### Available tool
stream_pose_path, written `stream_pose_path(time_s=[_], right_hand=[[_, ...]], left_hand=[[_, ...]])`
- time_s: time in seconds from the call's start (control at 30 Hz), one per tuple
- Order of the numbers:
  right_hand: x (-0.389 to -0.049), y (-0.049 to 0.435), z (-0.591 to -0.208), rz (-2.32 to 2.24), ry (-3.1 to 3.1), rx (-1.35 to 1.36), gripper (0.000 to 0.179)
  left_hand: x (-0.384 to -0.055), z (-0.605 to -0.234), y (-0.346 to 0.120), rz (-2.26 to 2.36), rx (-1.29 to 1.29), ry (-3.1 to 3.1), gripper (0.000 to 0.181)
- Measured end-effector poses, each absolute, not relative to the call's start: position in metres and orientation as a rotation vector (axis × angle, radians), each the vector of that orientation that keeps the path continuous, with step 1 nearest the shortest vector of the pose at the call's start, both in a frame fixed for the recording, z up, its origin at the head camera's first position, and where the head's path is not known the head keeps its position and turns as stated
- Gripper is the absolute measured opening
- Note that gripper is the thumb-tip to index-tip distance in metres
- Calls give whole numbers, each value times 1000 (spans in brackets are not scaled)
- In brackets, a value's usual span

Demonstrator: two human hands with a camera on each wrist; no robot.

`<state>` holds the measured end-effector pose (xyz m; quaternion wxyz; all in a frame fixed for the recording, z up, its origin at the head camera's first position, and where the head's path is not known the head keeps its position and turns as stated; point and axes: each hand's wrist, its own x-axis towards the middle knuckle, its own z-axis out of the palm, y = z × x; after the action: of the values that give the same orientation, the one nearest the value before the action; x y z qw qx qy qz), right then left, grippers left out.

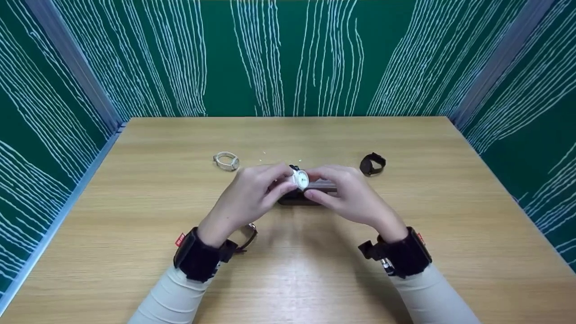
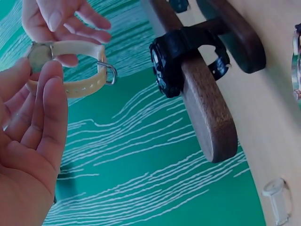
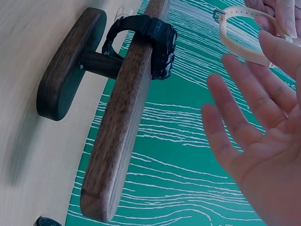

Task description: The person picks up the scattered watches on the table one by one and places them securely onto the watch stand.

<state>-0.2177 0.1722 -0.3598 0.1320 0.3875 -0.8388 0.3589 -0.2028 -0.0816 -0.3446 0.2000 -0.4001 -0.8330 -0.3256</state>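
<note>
A white watch, its cream strap buckled into a loop, is held up over the middle of the table. My left hand pinches it at the case between thumb and fingers. Close on its other side is my right hand, with fingers extended and fingertips right by the watch. Below and behind the hands stands a dark wooden T-shaped watch stand, mostly hidden by them in the head view. A chunky black watch hangs round its bar.
On the wooden table a silver watch lies back left and a black watch back right. A brown-strapped watch lies beside the left wrist, partly hidden. Green walls with white lines enclose the table's back and sides.
</note>
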Motion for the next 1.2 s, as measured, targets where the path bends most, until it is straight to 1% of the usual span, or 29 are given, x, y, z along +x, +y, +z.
stream_pose_path(time_s=[0.13, 0.27, 0.6, 1.2], right_hand=[[-219, 172, -361, 1129, -2435, 1138, 22], [-219, 172, -361, 1156, -2430, 1130, 18], [-219, 174, -359, 1210, -2385, 1128, 18], [-218, 176, -356, 1315, -2461, 1183, 16]], left_hand=[[-203, -347, -82, -912, -1132, -2341, 19], [-204, -348, -82, -903, -1124, -2371, 18], [-206, -348, -83, -881, -1090, -2410, 25], [-207, -348, -84, -879, -1114, -2441, 21]])
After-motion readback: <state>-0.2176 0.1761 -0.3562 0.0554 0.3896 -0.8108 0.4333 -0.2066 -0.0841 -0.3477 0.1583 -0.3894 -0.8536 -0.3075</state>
